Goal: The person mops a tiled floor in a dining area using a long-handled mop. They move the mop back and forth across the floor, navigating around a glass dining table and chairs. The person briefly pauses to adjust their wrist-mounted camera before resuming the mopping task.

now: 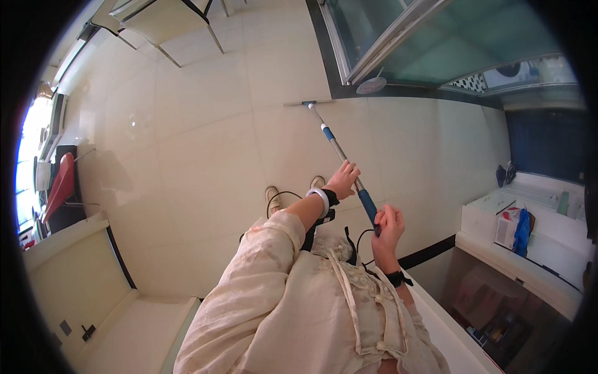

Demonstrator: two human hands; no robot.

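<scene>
A long telescopic pole (340,150) with blue grips slants from my body out to the floor. At its far end, a thin flat squeegee-like head (309,102) lies across the beige floor tiles, near the dark threshold. My left hand (344,179), with a pale bangle and a black band at the wrist, is around the metal shaft above the lower blue grip. My right hand (388,225) is closed at the pole's near end, by the dark end cap; a black strap circles that wrist.
Glass sliding doors (373,46) stand ahead on the right. Cream chairs (159,23) are at the upper left, a red chair (60,187) at the far left. On the right, a white cabinet (486,205) bears a box and a blue bag. My shoes (272,196) are behind the pole.
</scene>
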